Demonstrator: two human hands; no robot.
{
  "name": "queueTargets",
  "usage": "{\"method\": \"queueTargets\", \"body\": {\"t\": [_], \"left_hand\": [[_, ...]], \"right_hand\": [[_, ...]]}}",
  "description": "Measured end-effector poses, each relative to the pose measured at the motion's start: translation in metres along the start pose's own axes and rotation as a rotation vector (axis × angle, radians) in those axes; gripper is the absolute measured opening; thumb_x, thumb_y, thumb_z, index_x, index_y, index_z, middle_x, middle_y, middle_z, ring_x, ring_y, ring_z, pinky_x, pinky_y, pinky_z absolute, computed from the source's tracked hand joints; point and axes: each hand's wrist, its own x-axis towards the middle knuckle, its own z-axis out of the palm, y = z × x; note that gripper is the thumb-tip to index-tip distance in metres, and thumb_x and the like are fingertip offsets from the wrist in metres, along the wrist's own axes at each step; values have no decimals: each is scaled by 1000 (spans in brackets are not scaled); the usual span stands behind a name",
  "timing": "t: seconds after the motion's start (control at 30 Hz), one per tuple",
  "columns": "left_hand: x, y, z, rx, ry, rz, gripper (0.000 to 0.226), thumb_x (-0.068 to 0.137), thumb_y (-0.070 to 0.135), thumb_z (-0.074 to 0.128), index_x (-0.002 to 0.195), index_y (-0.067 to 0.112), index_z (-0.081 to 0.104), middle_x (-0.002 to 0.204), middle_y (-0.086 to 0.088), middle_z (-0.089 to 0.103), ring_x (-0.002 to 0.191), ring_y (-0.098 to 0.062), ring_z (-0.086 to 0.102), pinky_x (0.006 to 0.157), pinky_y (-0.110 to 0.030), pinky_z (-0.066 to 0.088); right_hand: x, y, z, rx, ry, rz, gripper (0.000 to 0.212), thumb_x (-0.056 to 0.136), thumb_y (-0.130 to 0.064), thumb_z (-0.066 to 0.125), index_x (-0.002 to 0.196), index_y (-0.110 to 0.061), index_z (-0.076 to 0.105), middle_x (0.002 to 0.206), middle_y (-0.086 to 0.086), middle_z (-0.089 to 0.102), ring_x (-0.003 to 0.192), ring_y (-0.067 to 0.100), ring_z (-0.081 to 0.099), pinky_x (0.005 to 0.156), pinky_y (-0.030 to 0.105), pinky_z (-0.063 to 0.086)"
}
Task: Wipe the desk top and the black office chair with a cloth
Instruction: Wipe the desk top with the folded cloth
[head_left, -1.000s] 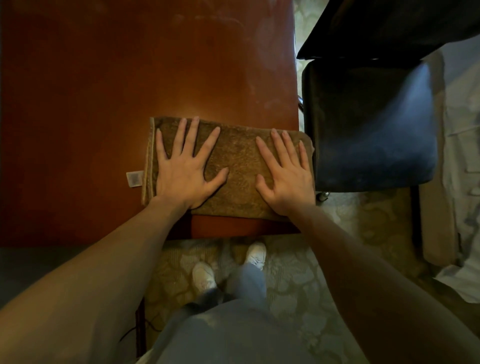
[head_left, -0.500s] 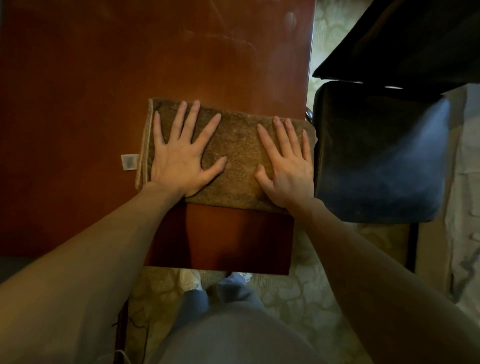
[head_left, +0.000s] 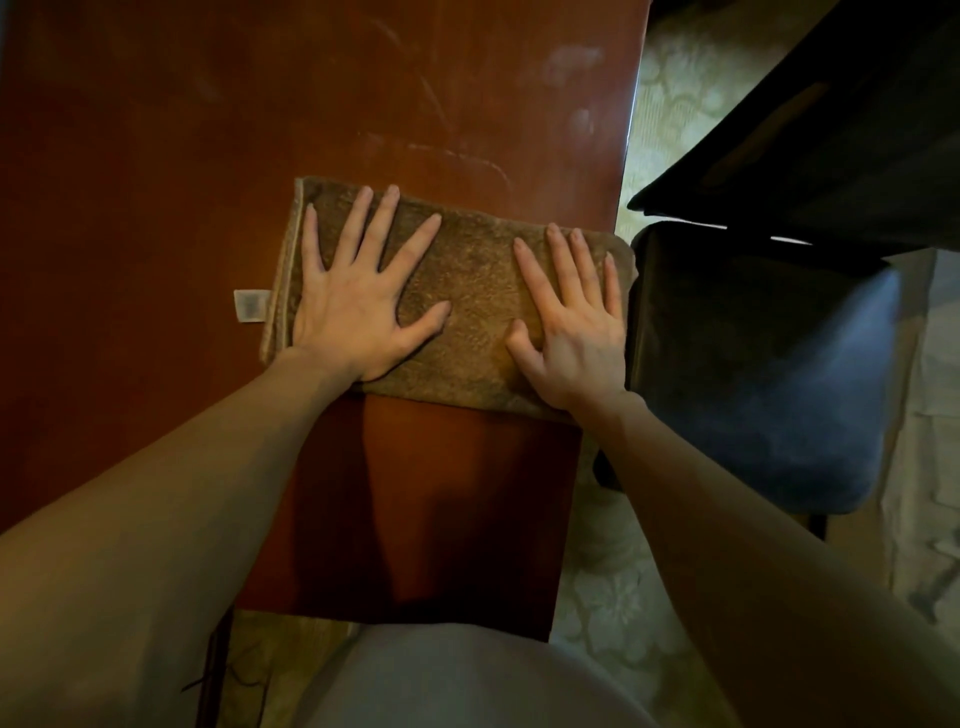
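Observation:
A folded brown cloth (head_left: 472, 291) lies flat on the reddish-brown desk top (head_left: 260, 104), near its right edge. My left hand (head_left: 358, 306) presses flat on the cloth's left half with fingers spread. My right hand (head_left: 576, 332) presses flat on the right half, fingers closer together, at the desk's right edge. Neither hand grips the cloth. The black office chair's seat (head_left: 753, 364) stands just right of the desk, almost touching the cloth's right end, and its backrest (head_left: 831, 130) rises above it.
A small white label (head_left: 250, 306) sticks out from the cloth's left side. Faint streaks (head_left: 457, 150) mark the desk beyond the cloth. Pale patterned carpet (head_left: 602, 597) shows between desk and chair. My grey-clad legs (head_left: 457, 680) stand at the desk's front edge.
Both hands have pushed the cloth away from the desk's front edge toward the far side. A wider strip of bare desk now lies between the cloth and me.

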Motion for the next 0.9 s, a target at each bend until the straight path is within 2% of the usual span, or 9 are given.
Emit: {"method": "queueTargets", "body": {"t": [0.6, 0.9], "left_hand": [[67, -7, -5, 19, -25, -62, 81, 95, 78, 24, 164, 39, 6, 173, -5, 1, 160, -25, -1, 121, -70, 7], [100, -15, -1, 14, 0, -62, 80, 95, 79, 24, 163, 41, 6, 173, -5, 2, 160, -25, 0, 122, -69, 6]], "right_hand": [[74, 30, -7, 28, 11, -31, 74, 95, -49, 45, 163, -27, 26, 171, 7, 19, 160, 25, 8, 128, 55, 8], [105, 42, -9, 31, 8, -37, 73, 96, -48, 45, 163, -27, 26, 172, 7, 18, 160, 24, 7, 129, 52, 5]]}}
